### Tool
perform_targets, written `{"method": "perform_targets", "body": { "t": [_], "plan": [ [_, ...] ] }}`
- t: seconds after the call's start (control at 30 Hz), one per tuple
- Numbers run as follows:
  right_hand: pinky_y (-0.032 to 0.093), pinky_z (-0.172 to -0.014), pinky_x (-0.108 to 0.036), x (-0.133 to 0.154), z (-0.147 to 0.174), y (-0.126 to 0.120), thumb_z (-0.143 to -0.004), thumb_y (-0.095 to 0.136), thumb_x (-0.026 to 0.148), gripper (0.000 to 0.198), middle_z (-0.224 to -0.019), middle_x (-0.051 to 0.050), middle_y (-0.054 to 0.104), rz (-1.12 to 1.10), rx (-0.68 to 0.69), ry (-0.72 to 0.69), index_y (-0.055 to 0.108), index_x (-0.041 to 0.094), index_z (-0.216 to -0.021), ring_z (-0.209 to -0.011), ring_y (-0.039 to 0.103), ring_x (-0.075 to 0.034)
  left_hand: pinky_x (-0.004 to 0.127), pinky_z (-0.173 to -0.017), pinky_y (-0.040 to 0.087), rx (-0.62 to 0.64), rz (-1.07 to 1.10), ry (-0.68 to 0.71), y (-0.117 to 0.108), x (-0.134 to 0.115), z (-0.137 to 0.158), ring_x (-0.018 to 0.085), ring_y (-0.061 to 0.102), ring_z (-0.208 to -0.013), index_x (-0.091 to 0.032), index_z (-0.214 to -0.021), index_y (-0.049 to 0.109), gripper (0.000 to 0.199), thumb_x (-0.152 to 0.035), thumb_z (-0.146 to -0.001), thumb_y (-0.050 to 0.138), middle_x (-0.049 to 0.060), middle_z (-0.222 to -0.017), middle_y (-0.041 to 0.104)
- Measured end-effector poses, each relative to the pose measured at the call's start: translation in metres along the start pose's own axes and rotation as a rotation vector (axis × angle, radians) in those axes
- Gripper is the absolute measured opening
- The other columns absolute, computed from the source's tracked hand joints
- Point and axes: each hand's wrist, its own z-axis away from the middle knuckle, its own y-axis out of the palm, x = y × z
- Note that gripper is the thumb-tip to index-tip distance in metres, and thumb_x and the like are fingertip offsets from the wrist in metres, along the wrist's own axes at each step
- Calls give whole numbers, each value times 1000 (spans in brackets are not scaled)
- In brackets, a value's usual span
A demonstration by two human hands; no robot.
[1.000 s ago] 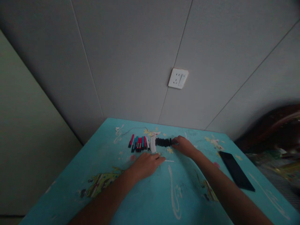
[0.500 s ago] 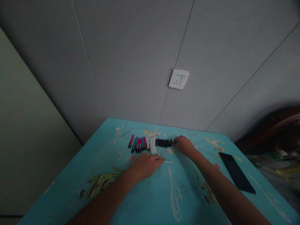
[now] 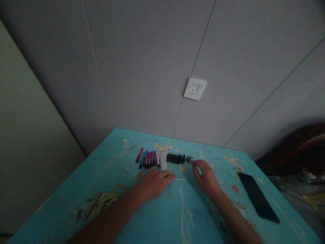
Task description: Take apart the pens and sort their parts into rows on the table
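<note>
My left hand (image 3: 157, 181) rests low over the table with its fingers closed on a thin white stick (image 3: 179, 179), which sticks out to the right of the fingertips. Just beyond it lies a bundle of similar white sticks (image 3: 164, 161). My right hand (image 3: 205, 174) has thumb and forefinger pinched at the edge of a small pile of tiny black pieces (image 3: 188, 158); whatever is between the fingertips is too small to make out. Left of that pile runs a row of short black cylinders (image 3: 175, 158). Several pink, blue and white pen-like tubes with dark ends (image 3: 148, 159) lie at the left.
A blue tablecloth with cartoon prints covers the table (image 3: 142, 220). At the right lies a flat black slab (image 3: 258, 196). The grey wall behind carries a white socket (image 3: 195, 88). A dark red curved piece of furniture (image 3: 302, 142) stands beyond the right edge.
My right hand has drawn back from beside the black cylinders toward me, uncovering the pile of tiny black pieces. The left hand stays by the white stick. The view has shifted slightly.
</note>
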Motion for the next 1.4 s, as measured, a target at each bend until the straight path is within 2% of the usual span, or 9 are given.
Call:
{"method": "perform_targets", "body": {
  "t": [0.1,0.2,0.37,0.5,0.73,0.9,1.03,1.27,1.4],
  "plan": [
    [47,-92,-46,20,14,18,-92,50,19,34,-113,-11,64,72,7,-50,60,23,-125,-105,59,-27,30,-61,50,10,6,-3,2,-1,-1,20,66,-72,-30,-122,57,29,-24,-96,48,2,-92,67],
    [46,-94,-48,32,15,24,-93,48,17,38,-119,-12,62,16,34,-74,56,23,-130,-108,57,-28,29,-61,50,16,4,-14,2,0,-2,19,66,-71,-31,-120,58,27,-25,-96,48,1,-89,67],
    [48,-89,-43,33,20,17,-95,48,20,29,-108,-9,66,-175,80,-81,60,24,-121,-100,60,-25,28,-62,50,5,-18,-72,1,4,-2,18,66,-72,-32,-126,56,31,-26,-96,50,1,-90,67],
    [47,-87,-42,30,27,16,-95,53,28,22,-103,-7,67,-213,144,-72,62,25,-115,-96,61,-25,26,-64,51,-11,-1,-86,0,4,-1,17,67,-78,-32,-128,54,32,-27,-98,45,1,-92,66],
    [46,-85,-39,29,25,15,-97,52,28,14,-95,-5,68,-240,246,-116,64,23,-101,-91,61,-22,26,-62,49,10,11,-53,1,-1,-1,17,67,-75,-32,-126,56,29,-28,-98,47,1,-94,67],
    [47,-84,-39,18,25,14,-97,50,24,14,-92,-5,67,-163,189,-70,63,21,-96,-89,60,-22,26,-63,49,0,42,-36,-2,-2,-1,17,68,-80,-31,-127,54,30,-34,-99,45,1,-102,68],
    [48,-83,-39,5,25,8,-97,48,23,14,-93,-7,66,-88,76,-49,61,20,-98,-88,61,-23,27,-65,49,-7,62,-75,-3,1,0,19,68,-82,-27,-114,60,28,-44,-98,45,1,-98,69],
    [50,-82,-39,-4,27,7,-97,47,22,15,-95,-8,66,-65,39,-79,61,22,-101,-89,60,-23,25,-64,47,-25,74,-47,-4,-4,0,16,67,-80,-25,-105,61,23,-39,-99,45,0,-93,68],
    [49,-89,-45,-2,25,9,-97,49,23,16,-108,-9,65,-28,16,-126,63,23,-104,-100,59,-26,25,-63,45,-27,106,15,-7,-13,0,15,64,-73,-21,-92,61,20,-32,-97,45,2,-84,66]
  ]
}}
